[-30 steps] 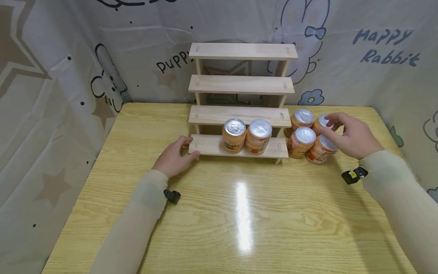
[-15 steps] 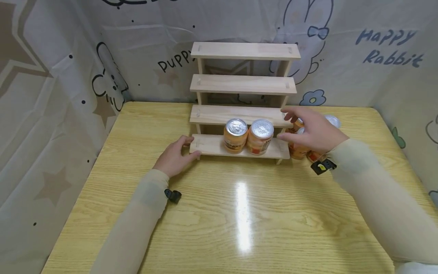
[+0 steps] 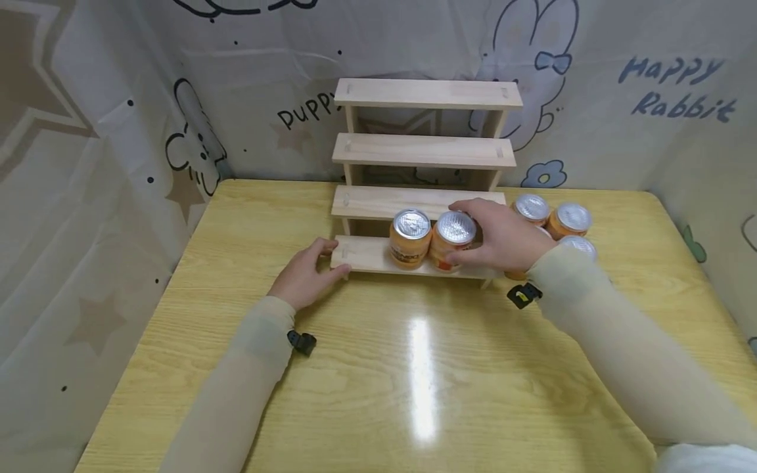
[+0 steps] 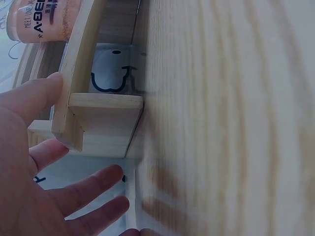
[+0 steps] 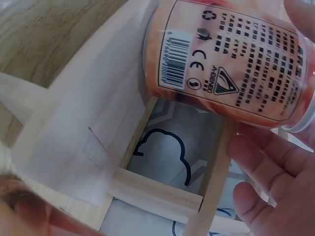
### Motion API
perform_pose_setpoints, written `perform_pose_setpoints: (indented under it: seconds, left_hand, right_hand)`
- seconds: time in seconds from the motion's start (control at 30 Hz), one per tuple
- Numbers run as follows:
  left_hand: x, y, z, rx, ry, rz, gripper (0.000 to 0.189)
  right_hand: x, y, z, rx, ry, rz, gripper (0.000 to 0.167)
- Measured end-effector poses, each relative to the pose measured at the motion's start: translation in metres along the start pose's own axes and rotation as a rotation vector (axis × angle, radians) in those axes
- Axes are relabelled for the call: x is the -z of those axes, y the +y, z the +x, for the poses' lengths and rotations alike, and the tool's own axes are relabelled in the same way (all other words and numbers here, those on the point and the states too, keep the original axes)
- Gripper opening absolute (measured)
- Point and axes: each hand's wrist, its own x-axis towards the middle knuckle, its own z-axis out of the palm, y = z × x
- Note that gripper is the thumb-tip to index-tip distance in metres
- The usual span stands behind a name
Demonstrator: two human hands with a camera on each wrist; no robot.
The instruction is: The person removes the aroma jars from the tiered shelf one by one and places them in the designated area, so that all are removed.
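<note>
Two orange cans with silver lids stand upright, side by side, on the lowest step of a wooden four-step display rack (image 3: pixel 422 151). My right hand (image 3: pixel 505 236) holds the right can (image 3: pixel 457 228), thumb in front and fingers behind. Its printed label and barcode show in the right wrist view. The left can (image 3: pixel 410 240) stands close beside it. At the rack's left end, my left hand (image 3: pixel 304 276) pinches the corner of the lowest board (image 4: pixel 74 64) between thumb and index finger. Its other fingers are spread below, in the left wrist view.
Several more orange cans (image 3: pixel 572 218) stand grouped on the table right of the rack, partly hidden by my right hand. The yellow wood-grain table (image 3: pixel 355 381) runs back to a printed cloth backdrop (image 3: pixel 254 85), which also hangs at the sides.
My right hand has moved left from the can group, past the rack's right end, to the right can on the lowest step. My left hand stays at the rack's left end.
</note>
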Motion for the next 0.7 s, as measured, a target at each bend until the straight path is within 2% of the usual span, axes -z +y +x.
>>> perform_pose_setpoints:
  seconds: [0.3,0.43,0.6,0.7]
  left_hand:
    - [-0.003,0.0,-0.001,0.009,0.001,0.003,0.072]
    - [-0.002,0.002,-0.001,0.013,0.0,0.009,0.074]
    - [-0.002,0.002,-0.001,0.009,0.002,0.01,0.074]
    - [-0.003,0.0,-0.001,0.007,0.003,0.008,0.073]
  right_hand:
    - [-0.006,0.002,0.0,0.031,0.092,-0.009,0.076]
    - [-0.005,0.006,-0.002,0.02,0.113,0.009,0.076]
    - [-0.002,0.01,-0.011,0.015,0.115,0.031,0.075]
    - [0.001,0.012,-0.02,0.04,0.134,0.019,0.072]
